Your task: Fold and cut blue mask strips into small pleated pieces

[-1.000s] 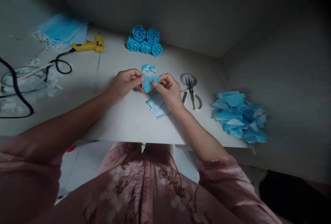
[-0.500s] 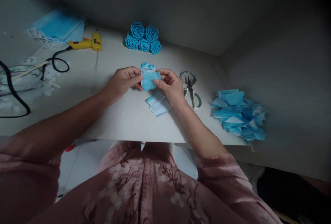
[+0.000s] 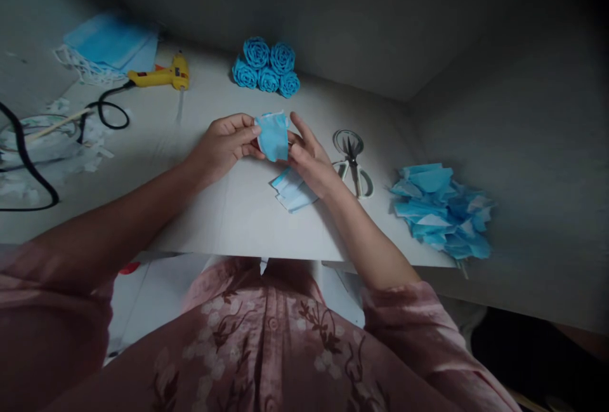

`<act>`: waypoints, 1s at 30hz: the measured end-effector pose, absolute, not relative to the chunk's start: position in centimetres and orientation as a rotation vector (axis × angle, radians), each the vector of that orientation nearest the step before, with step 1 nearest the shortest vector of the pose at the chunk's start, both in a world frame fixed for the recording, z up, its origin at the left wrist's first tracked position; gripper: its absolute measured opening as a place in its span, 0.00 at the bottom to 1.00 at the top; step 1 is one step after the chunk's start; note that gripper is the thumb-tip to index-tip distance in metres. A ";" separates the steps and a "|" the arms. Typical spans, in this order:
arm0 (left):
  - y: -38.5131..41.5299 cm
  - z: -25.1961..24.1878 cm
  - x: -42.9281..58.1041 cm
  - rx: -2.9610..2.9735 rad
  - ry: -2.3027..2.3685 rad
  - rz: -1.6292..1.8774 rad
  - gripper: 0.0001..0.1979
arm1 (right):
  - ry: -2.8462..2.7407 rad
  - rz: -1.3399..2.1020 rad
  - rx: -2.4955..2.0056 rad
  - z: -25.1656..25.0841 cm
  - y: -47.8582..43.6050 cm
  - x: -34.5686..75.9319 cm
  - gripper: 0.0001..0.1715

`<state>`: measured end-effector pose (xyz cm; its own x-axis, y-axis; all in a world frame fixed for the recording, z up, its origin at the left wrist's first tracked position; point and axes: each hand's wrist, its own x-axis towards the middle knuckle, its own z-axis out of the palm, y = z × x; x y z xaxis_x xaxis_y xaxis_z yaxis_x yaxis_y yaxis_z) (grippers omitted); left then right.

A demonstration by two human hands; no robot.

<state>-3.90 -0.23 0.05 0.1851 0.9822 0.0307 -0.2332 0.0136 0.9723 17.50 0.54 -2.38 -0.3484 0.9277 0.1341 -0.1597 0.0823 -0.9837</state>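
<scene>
Pinched in my left hand is a small light-blue piece of face-mask fabric, held upright above the table with a white edge along its top. My right hand is at the right edge of the fabric, index finger raised and fingers apart; its other fingertips are close to or touching that edge. Below, cut white-and-blue mask pieces lie on the table, partly under my right hand. Open-bladed scissors with pale handles rest just right of that hand.
Several rolled blue roses are stacked at the back. At left are a yellow glue gun, a stack of blue masks, a black cable and white scraps. A heap of blue mask pieces sits near the right edge.
The fabric has turned more upright, and the folded blue-and-white part at its top no longer shows. My right hand's pinch has loosened, with the index finger lifting away.
</scene>
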 end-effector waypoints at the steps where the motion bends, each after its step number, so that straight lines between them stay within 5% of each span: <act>1: -0.2 0.1 -3.9 1.126 0.904 1.175 0.15 | -1.411 1.466 -0.817 -2.6 0.5 17.3 0.54; 16: 0.5 -0.8 -4.4 1.064 0.910 1.179 0.14 | -1.390 1.277 -0.903 -3.5 1.2 17.7 0.42; 22: 1.0 -1.1 -4.1 0.995 0.882 1.068 0.25 | -1.378 1.237 -0.928 -3.4 0.8 17.2 0.44; 30: 0.0 -1.5 -4.0 1.041 0.922 1.125 0.16 | -1.515 1.101 -0.908 -3.2 0.7 17.5 0.38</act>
